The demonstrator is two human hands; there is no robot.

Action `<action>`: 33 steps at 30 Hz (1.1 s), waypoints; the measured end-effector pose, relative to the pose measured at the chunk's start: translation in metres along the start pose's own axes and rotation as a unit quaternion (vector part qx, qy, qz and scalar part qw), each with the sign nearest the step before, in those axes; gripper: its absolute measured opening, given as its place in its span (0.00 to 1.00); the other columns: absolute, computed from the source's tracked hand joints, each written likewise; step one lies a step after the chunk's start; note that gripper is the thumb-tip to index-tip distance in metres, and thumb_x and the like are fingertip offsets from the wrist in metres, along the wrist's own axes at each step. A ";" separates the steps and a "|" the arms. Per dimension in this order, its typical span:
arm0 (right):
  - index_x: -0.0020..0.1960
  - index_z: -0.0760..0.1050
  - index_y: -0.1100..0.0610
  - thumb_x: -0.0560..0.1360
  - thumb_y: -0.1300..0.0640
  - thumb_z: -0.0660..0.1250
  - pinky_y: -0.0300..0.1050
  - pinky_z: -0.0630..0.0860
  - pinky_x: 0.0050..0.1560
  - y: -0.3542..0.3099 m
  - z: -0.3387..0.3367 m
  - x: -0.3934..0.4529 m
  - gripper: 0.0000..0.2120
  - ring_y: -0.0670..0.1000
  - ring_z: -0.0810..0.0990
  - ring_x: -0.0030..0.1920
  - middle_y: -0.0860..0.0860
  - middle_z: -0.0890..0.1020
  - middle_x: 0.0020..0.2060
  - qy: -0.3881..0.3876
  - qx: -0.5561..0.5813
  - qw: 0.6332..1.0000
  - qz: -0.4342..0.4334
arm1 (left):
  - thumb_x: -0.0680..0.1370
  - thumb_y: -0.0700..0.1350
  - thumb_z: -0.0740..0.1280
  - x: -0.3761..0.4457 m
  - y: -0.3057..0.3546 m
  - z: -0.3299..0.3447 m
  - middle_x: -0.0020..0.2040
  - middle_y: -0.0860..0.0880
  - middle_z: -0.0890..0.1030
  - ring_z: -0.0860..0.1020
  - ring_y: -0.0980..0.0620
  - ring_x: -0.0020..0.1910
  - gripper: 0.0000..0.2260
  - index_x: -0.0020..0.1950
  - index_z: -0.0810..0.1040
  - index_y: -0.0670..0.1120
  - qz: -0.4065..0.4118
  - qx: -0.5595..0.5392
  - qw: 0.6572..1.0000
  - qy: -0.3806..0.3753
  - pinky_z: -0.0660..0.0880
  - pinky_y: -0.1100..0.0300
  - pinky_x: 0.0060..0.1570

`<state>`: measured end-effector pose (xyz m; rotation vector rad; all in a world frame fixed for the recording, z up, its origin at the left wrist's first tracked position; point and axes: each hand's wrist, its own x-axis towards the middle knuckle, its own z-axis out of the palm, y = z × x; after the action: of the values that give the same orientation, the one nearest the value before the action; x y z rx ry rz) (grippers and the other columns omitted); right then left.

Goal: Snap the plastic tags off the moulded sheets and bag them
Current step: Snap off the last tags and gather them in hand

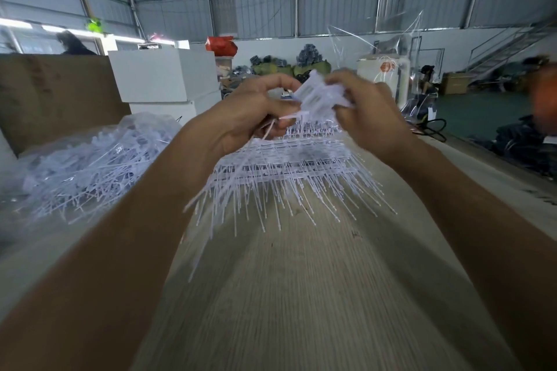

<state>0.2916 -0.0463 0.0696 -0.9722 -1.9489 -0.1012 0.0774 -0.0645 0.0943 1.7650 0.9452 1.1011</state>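
Observation:
A stack of white moulded tag sheets (280,166) hangs above the wooden table, its thin stems fanning down toward me. My left hand (247,111) grips the stack's upper left edge with curled fingers. At the top right, my right hand (364,111) holds a bunch of tag heads (319,93) bent up from the sheets. A clear plastic bag (75,159) full of loose white tags lies on the table to the left. The picture is blurred by motion.
The wooden table (301,295) stretches ahead below my arms. White boxes (162,75) and a brown cardboard panel (54,93) stand behind the bag. A clear plastic sheet (391,39) rises at the back right. People and dark bundles are in the hall beyond.

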 end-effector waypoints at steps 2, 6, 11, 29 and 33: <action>0.59 0.77 0.56 0.82 0.58 0.64 0.40 0.75 0.30 0.017 -0.006 0.001 0.07 0.43 0.78 0.30 0.48 0.81 0.37 0.070 0.076 0.989 0.106 | 0.79 0.38 0.68 -0.007 0.005 0.001 0.31 0.49 0.78 0.74 0.53 0.28 0.09 0.57 0.80 0.47 0.037 0.015 0.997 -0.062 0.67 0.62 0.30; 0.48 0.79 0.52 0.79 0.54 0.69 0.35 0.70 0.26 0.044 -0.018 -0.012 0.03 0.43 0.74 0.24 0.49 0.85 0.33 0.064 0.218 0.953 0.201 | 0.81 0.40 0.68 -0.007 0.013 0.007 0.38 0.48 0.83 0.78 0.52 0.33 0.03 0.52 0.80 0.46 0.071 0.092 0.993 0.013 0.69 0.58 0.33; 0.46 0.84 0.53 0.77 0.55 0.72 0.34 0.62 0.22 0.036 -0.004 -0.016 0.04 0.43 0.65 0.24 0.41 0.84 0.32 -0.056 0.252 0.944 0.205 | 0.80 0.34 0.66 -0.007 0.007 0.012 0.50 0.43 0.84 0.82 0.53 0.43 0.09 0.60 0.79 0.41 0.050 0.128 0.991 0.006 0.77 0.60 0.41; 0.28 0.73 0.52 0.82 0.52 0.64 0.37 0.62 0.27 0.011 -0.005 -0.007 0.23 0.46 0.64 0.26 0.49 0.79 0.28 -0.055 0.324 0.928 0.176 | 0.83 0.42 0.65 -0.006 -0.003 0.002 0.49 0.43 0.84 0.85 0.45 0.39 0.07 0.60 0.81 0.47 0.079 0.215 0.973 0.023 0.81 0.50 0.37; 0.30 0.75 0.52 0.82 0.47 0.63 0.37 0.64 0.29 0.002 -0.002 -0.004 0.22 0.44 0.66 0.26 0.49 0.76 0.27 -0.047 0.278 0.946 0.157 | 0.83 0.42 0.65 -0.006 -0.003 0.010 0.40 0.42 0.80 0.79 0.50 0.32 0.09 0.61 0.82 0.46 0.099 0.219 0.971 -0.007 0.73 0.58 0.26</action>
<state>0.2954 -0.0485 0.0676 -0.8929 -1.7313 0.6551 0.0841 -0.0710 0.0869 2.2632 1.0825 1.0551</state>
